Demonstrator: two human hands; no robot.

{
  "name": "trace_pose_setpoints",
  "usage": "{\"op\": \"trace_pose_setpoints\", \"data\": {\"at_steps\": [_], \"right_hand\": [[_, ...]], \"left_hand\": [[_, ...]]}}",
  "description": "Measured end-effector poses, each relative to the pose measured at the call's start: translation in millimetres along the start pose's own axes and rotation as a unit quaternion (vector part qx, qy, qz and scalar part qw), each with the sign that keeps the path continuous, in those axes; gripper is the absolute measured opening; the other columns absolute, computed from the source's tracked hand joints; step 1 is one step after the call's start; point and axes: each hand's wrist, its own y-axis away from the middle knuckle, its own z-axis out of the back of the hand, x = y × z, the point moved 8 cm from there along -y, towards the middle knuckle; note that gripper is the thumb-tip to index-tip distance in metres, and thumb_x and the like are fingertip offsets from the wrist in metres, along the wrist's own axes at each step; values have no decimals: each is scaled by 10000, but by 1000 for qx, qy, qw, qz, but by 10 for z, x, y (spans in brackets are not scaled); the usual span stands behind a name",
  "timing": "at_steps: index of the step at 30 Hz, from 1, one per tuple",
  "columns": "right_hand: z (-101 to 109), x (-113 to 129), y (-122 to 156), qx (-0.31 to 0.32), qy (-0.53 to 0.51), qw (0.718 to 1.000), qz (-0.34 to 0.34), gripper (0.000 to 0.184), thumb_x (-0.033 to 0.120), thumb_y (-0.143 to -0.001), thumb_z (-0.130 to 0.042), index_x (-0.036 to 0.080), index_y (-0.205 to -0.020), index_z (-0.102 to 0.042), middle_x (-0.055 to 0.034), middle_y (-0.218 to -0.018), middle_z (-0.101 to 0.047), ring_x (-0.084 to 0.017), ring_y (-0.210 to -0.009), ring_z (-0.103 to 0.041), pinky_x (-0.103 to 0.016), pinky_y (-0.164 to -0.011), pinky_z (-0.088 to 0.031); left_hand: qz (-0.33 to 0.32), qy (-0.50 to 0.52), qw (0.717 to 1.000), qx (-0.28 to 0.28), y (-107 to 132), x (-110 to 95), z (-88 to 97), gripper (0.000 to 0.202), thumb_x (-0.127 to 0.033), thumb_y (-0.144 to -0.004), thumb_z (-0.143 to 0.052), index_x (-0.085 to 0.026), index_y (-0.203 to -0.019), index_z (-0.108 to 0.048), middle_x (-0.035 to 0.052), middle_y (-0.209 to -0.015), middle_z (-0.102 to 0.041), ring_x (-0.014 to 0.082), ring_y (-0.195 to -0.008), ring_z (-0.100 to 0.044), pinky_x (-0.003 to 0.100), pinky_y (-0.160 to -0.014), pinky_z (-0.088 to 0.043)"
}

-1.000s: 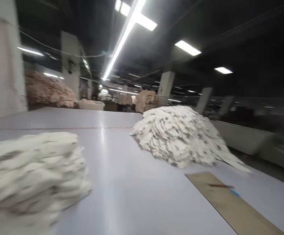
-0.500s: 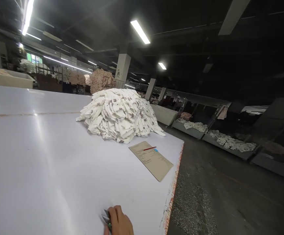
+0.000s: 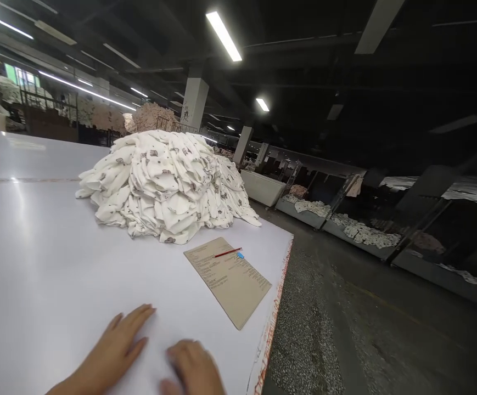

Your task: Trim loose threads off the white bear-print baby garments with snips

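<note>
Dim factory hall under strip lights, head view: a broad white table (image 3: 36, 263) runs to a frayed edge on the right, with dark floor (image 3: 345, 318) beyond. On it the left hand (image 3: 112, 348) lies flat, fingers (image 3: 131, 326) spread open and holding nothing. Just beside it the right hand (image 3: 192, 367) rests curled and blurred; I cannot tell whether it grips anything. Nearest them is a brown printed card (image 3: 228, 280), close to the table edge, with a red pen (image 3: 228, 252) across its far end; behind stands a heap of white cloth pieces (image 3: 160, 186). My judgement of the risk: a careless sweep of the right hand could push the card over the edge, and the pen would go with it
</note>
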Motion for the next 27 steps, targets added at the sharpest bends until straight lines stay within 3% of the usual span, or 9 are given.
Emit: {"op": "trace_pose_setpoints", "data": {"at_steps": [2, 5, 8, 11, 14, 18, 22, 27], "right_hand": [[377, -607, -221, -32, 18, 998, -50, 326, 114, -832, -612, 211, -1143, -608, -21, -1121, -673, -171, -1018, -622, -269, -883, -491], [838, -1510, -650, -54, 72, 989, -122, 166, 152, -950, -506, 139, -1069, -621, -53, -1036, -678, -182, -966, -642, -360, -854, -509], [1032, -2205, -1112, -50, 137, 975, -169, 195, 245, -937, -570, 147, -1102, -606, -63, -1102, -644, -208, -976, -636, -422, -842, -517], [985, -2610, -1497, -22, 186, 966, -179, 217, 266, -936, -573, 154, -1120, -597, -62, -1102, -638, -197, -931, -646, -400, -803, -536], [865, -2789, -1763, 6, 224, 960, -168, 233, 269, -937, -571, 162, -1143, -586, -66, -1128, -625, -198, -937, -641, -392, -791, -540], [709, -2841, -1976, 45, 268, 954, -131, 226, 270, -932, -578, 161, -1130, -594, -68, -1145, -620, -208, -971, -630, -409, -817, -529], [636, -2789, -2064, 63, 300, 949, -73, 227, 269, -930, -580, 160, -1129, -596, -73, -1163, -613, -217, -1001, -619, -425, -844, -515], [651, -2612, -2018, 78, 300, 951, 10, 211, 263, -930, -580, 158, -1111, -603, -68, -1148, -619, -216, -999, -619, -422, -838, -516]], "left_hand": [[-36, 18, 999, 10, -542, -343, -177, 476, -213, -908, -340, -194, -1373, -438, 61, -1459, -435, 219, -1334, -408, 474, -1093, -350], [-68, 39, 997, 16, -1152, -706, -367, 494, -224, -923, -338, -179, -1414, -371, 61, -1501, -366, 195, -1367, -350, 443, -1113, -326], [-70, 51, 996, 18, -1452, -818, -485, 503, -316, -932, -362, -147, -1405, -389, 98, -1484, -388, 242, -1367, -349, 512, -1122, -283], [-61, 60, 996, 18, -1525, -783, -559, 515, -377, -928, -364, -152, -1388, -423, 101, -1472, -407, 267, -1361, -359, 539, -1130, -257], [-54, 71, 996, 18, -1531, -739, -592, 501, -372, -918, -387, -174, -1375, -437, 87, -1466, -425, 263, -1352, -372, 535, -1136, -254], [-43, 89, 995, 9, -1546, -702, -584, 441, -330, -895, -424, -187, -1307, -493, 86, -1407, -491, 259, -1307, -420, 499, -1109, -328], [-42, 113, 993, -6, -1555, -665, -572, 351, -260, -889, -418, -204, -1215, -534, 68, -1308, -545, 239, -1250, -456, 444, -1063, -403], [-46, 133, 990, -16, -1552, -634, -586, 329, -240, -884, -426, -228, -1193, -537, 57, -1296, -543, 245, -1235, -461, 460, -1049, -414]]}}
